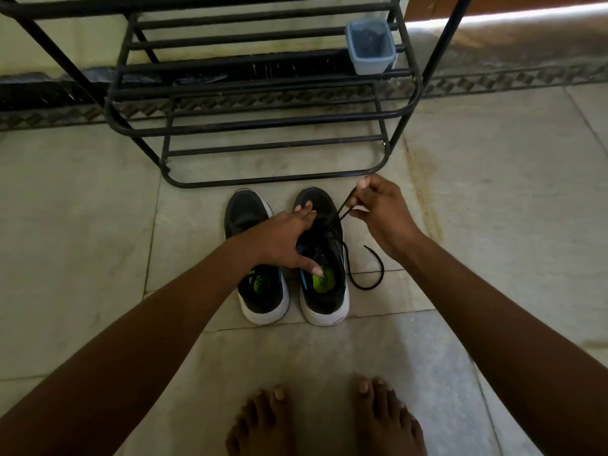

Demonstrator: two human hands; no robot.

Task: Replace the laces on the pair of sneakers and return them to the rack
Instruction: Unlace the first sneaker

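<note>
Pale stone floor tiles (98, 199), with a black metal tube shoe rack (263, 126) against the wall and a grey plastic tub (370, 47) on one shelf. Two black mesh sneakers with white soles stand toes toward the rack: left sneaker (256, 245), right sneaker (324, 258). My left hand (286, 240) rests spread across the right sneaker, thumb at its opening. My right hand (378, 209) pinches the black lace (345, 205) taut; its loose end (368, 274) curls on the floor beside the shoe.

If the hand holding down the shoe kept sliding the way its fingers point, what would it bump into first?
Probably the toe of the right sneaker under the left hand, then the rack bottom bar beyond; depth is hard to judge.
</note>
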